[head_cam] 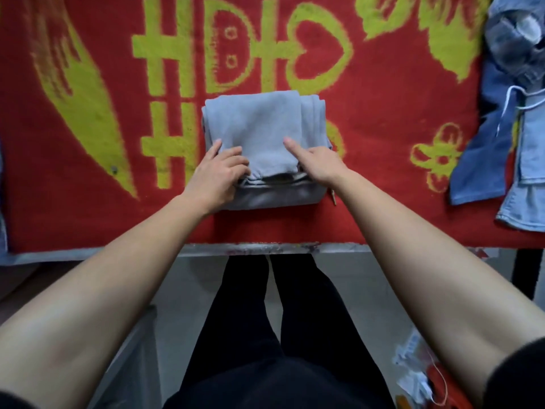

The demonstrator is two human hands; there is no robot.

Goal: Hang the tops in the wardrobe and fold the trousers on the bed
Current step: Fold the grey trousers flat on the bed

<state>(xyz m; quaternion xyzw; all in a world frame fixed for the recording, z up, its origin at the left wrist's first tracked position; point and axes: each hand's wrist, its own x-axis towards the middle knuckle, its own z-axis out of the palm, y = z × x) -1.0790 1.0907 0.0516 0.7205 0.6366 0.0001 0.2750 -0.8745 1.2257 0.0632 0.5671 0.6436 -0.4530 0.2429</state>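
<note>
Nearest, 2 legs in black trousers [265,335] are seen on a pale floor [354,290]. Some crumpled papers [413,358] are seen low on the right. 2 bare arms are stretched forward, 1 from each side. Past the legs, the grey edge of the bed [250,248] is seen. The bed is covered by a red blanket [383,160] with big yellow-green shapes on it.

The grey trousers [259,122] are laid on the blanket, near the front edge of the bed, in the middle of the view. They are folded into a thick, nearly square bundle. The near end of the top fold is held by both hands.

The left side of the fold is gripped by the left hand [219,172]. Its thumb is laid flat on top, and its fingers are curled close together over the cloth edge. The right side is held by the right hand [320,163]. Its thumb is laid straight on top, and its other fingers are tucked down at the fold, so most of them are hidden. A small cord tip [333,198] is seen poking out just beside the bundle's near right corner.

Farther off, at the right side of the bed, a heap of blue denim clothes [486,143] is seen, not folded and well apart from the bundle. A white cord [505,97] is draped over it.
</note>
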